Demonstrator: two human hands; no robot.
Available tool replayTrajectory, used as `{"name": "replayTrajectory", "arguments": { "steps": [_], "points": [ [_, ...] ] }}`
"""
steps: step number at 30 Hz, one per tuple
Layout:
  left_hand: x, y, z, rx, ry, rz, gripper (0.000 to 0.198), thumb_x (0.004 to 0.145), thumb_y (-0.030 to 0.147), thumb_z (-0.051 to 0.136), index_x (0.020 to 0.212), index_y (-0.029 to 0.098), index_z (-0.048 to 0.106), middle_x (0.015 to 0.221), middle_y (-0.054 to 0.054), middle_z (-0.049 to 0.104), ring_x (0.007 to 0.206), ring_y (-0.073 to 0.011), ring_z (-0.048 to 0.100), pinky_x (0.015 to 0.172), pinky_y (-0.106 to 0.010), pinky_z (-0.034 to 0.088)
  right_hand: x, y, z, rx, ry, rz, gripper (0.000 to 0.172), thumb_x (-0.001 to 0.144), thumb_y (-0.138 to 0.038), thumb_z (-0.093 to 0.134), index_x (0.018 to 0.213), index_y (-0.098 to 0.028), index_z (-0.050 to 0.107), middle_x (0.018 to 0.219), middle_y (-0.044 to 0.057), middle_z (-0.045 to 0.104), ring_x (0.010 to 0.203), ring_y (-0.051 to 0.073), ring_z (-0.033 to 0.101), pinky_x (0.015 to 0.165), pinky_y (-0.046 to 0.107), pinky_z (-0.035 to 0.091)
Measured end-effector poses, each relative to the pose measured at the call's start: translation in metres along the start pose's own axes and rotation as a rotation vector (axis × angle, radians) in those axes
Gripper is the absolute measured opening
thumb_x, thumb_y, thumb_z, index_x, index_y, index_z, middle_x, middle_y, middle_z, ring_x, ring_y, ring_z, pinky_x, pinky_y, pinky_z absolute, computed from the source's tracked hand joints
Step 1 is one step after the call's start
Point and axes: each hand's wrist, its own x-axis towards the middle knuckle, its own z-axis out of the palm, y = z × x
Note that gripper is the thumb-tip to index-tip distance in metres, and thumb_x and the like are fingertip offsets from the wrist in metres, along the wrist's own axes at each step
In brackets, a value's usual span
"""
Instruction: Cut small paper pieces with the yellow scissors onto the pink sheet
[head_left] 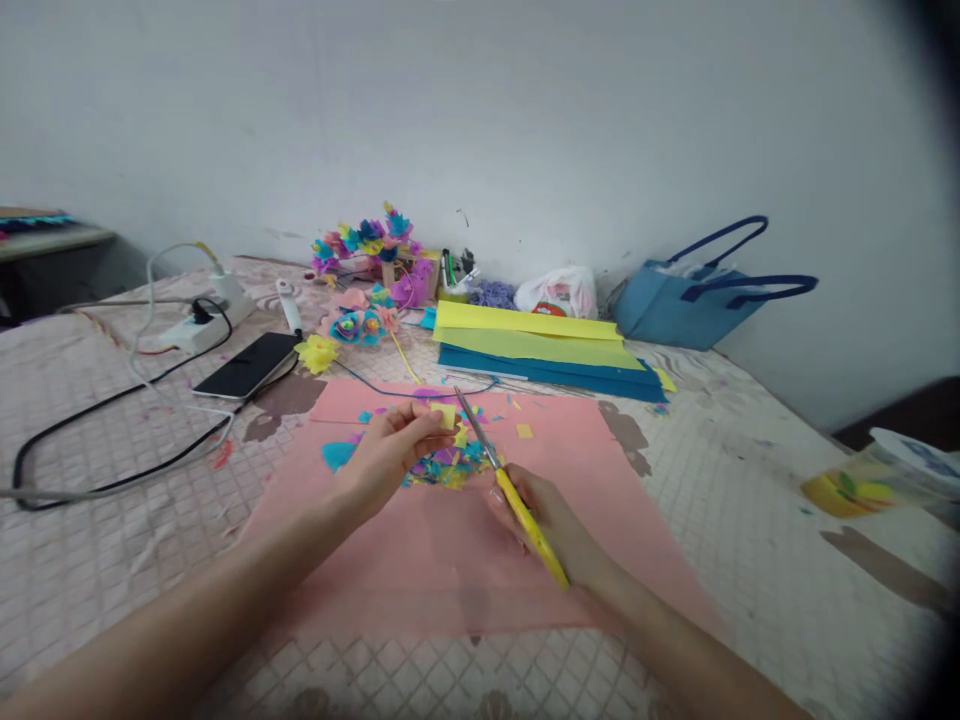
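Note:
My left hand (390, 448) is closed in a pinch on a small yellow paper piece (445, 414) above a pink paper sheet (450, 540). My right hand (544, 515) grips yellow-handled scissors (510, 490), whose blades point up and left and reach the yellow piece. Under both hands lies a little heap of coloured paper scraps (442, 468) in blue, yellow and purple.
A stack of yellow and blue paper sheets (540, 345) lies behind. Paper flowers (367, 245) stand by the wall. A phone (244, 365), power strip (206, 320) and cables (112, 440) are at left. A blue bag (686, 300) sits at right, a white plastic bag (559, 292) near it.

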Motion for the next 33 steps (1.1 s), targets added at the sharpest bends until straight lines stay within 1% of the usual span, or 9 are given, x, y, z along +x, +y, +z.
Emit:
{"name": "replayTrajectory", "arguments": {
  "steps": [2, 7, 14, 20, 25, 30, 33],
  "points": [
    [0.0, 0.0, 0.0, -0.01, 0.009, 0.019, 0.021, 0.069, 0.024, 0.075, 0.067, 0.013, 0.058, 0.075, -0.004, 0.07, 0.08, -0.0163, 0.067, 0.075, -0.027, 0.054, 0.0, -0.002, 0.0, -0.02, -0.001, 0.016, 0.029, 0.079, -0.043, 0.055, 0.068, -0.02, 0.041, 0.059, -0.004, 0.039, 0.051, 0.009, 0.035, 0.044, 0.02, 0.03],
    [0.002, -0.002, 0.001, -0.014, 0.025, 0.04, 0.02, 0.07, 0.024, 0.074, 0.066, 0.013, 0.058, 0.073, -0.003, 0.07, 0.074, -0.0135, 0.066, 0.074, -0.026, 0.054, 0.001, -0.002, 0.002, -0.037, 0.005, 0.003, 0.03, 0.076, -0.04, 0.06, 0.065, -0.019, 0.041, 0.061, -0.004, 0.045, 0.053, 0.009, 0.036, 0.049, 0.021, 0.031],
    [-0.002, -0.002, 0.004, -0.006, 0.033, 0.045, 0.023, 0.069, 0.027, 0.076, 0.064, 0.012, 0.058, 0.071, -0.002, 0.067, 0.07, -0.0118, 0.063, 0.072, -0.025, 0.053, 0.003, 0.004, 0.004, -0.042, -0.002, -0.02, 0.019, 0.076, -0.032, 0.059, 0.07, -0.018, 0.047, 0.066, -0.002, 0.052, 0.057, 0.01, 0.043, 0.053, 0.022, 0.034],
    [0.0, -0.004, 0.002, -0.021, 0.033, 0.055, 0.022, 0.069, 0.027, 0.076, 0.065, 0.012, 0.059, 0.072, -0.003, 0.067, 0.071, -0.0121, 0.063, 0.072, -0.025, 0.053, 0.003, 0.006, 0.005, -0.041, 0.0, -0.007, 0.017, 0.076, -0.031, 0.058, 0.07, -0.018, 0.047, 0.065, -0.002, 0.052, 0.056, 0.011, 0.043, 0.052, 0.022, 0.033],
    [-0.001, -0.005, 0.003, -0.022, 0.03, 0.056, 0.021, 0.07, 0.027, 0.075, 0.065, 0.012, 0.06, 0.072, -0.003, 0.066, 0.07, -0.0118, 0.063, 0.071, -0.024, 0.053, 0.003, 0.009, 0.006, -0.024, -0.006, -0.005, 0.011, 0.074, -0.023, 0.057, 0.071, -0.018, 0.048, 0.066, -0.002, 0.053, 0.057, 0.011, 0.044, 0.052, 0.021, 0.033],
    [-0.002, -0.004, 0.004, -0.023, 0.04, 0.054, 0.022, 0.068, 0.027, 0.076, 0.065, 0.012, 0.06, 0.071, -0.003, 0.066, 0.07, -0.0121, 0.063, 0.071, -0.025, 0.053, 0.004, 0.011, 0.007, -0.01, -0.001, 0.001, 0.013, 0.076, -0.027, 0.057, 0.071, -0.018, 0.049, 0.066, -0.002, 0.053, 0.056, 0.011, 0.045, 0.051, 0.022, 0.031],
    [-0.002, -0.004, 0.004, -0.023, 0.036, 0.057, 0.021, 0.069, 0.027, 0.076, 0.065, 0.013, 0.06, 0.071, -0.003, 0.066, 0.07, -0.0122, 0.063, 0.071, -0.025, 0.053, 0.004, 0.011, 0.007, 0.014, -0.008, -0.023, 0.013, 0.076, -0.027, 0.058, 0.072, -0.018, 0.049, 0.068, -0.002, 0.053, 0.058, 0.011, 0.046, 0.052, 0.022, 0.032]
  ]
}}
